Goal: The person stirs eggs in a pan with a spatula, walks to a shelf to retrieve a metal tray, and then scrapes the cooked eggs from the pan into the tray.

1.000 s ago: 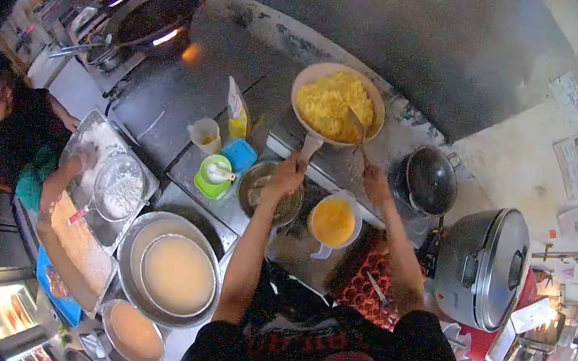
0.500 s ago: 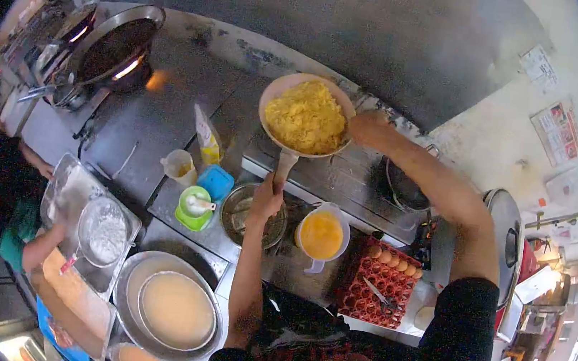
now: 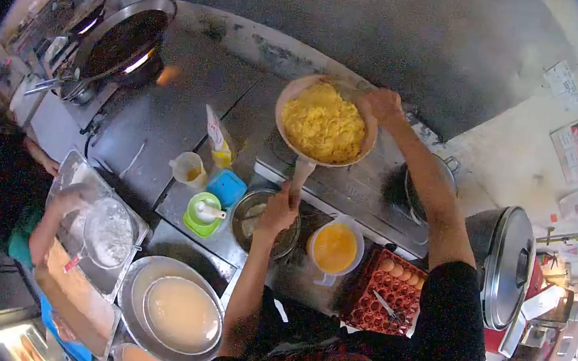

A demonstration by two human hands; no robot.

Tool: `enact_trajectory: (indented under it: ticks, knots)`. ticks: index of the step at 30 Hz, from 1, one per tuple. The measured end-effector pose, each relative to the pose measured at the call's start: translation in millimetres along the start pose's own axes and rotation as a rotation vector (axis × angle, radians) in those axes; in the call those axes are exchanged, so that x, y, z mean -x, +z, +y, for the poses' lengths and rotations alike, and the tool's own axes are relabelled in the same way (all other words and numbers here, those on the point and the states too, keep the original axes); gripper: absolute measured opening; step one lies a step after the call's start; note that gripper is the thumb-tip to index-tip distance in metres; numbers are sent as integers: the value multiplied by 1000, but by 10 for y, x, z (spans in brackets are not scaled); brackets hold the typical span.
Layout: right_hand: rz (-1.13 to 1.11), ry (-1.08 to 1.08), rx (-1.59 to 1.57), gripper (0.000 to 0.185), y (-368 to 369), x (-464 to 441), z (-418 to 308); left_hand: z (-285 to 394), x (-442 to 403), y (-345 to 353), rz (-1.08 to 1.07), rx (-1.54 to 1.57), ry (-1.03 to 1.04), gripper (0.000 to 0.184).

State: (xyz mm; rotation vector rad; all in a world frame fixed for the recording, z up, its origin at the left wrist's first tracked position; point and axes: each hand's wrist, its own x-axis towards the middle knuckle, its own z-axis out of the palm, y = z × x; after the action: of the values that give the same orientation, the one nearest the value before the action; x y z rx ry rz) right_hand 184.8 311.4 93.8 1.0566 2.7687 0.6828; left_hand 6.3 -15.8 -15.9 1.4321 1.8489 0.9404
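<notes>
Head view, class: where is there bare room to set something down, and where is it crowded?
Widest: the steel worktop between the wok and the white-and-yellow bag. A smaller patch lies on the flat surface between the pan and the yellow-filled jug. Crowded: around the left hand, where metal bowl, green tub and blue container cluster.

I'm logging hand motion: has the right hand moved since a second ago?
Yes: the right hand moved farther from the plastic jug, toward the back wall.
</notes>
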Motion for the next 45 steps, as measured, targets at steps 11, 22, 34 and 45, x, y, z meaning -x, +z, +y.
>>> enact_trajectory:
  ticks: [11, 22, 34, 45]
  knots:
    - [-92, -404, 197, 18, -1278, 183, -208, 4, 48, 54, 90, -34, 47, 39]
    - [-617, -53, -233, 27, -863, 435, 422, 46, 15, -33, -66, 32, -50, 45]
    - [-322, -214, -419, 18, -816, 1429, -96, 283, 57, -199, -103, 8, -85, 46]
    - [121, 199, -688, 20, -72, 953, -1581, 310, 41, -200, -180, 58, -239, 35]
